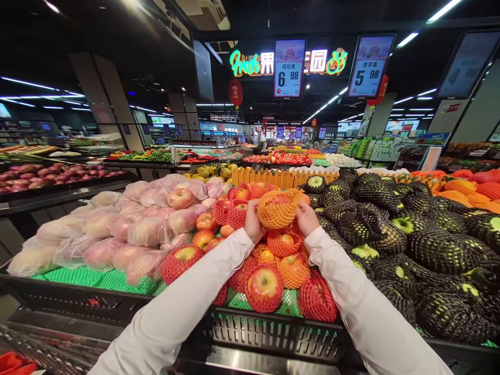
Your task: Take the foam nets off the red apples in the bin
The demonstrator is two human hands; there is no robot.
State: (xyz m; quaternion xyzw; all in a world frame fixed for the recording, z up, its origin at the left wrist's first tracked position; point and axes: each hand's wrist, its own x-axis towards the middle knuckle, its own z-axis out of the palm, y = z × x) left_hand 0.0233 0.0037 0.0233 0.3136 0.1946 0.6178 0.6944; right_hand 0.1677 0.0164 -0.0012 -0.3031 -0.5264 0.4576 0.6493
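Note:
An apple in an orange foam net (278,209) is held up between my two hands, above the middle of a pile of red apples. My left hand (254,223) is closed round its left side. On the other side, my right hand (308,217) is closed on the gathered right end of the net. Below lie more apples, such as one in a red foam net (264,287) and one in an orange net (294,268). They rest on green matting in a black slotted crate (269,333). My fingers are partly hidden behind the held apple.
Plastic-wrapped pale apples (148,232) lie to the left, with onions (50,177) beyond. Green fruit in black foam nets (441,255) fills the right side. A small orange picket fence (269,178) stands behind the apples. Price screens (289,67) hang overhead.

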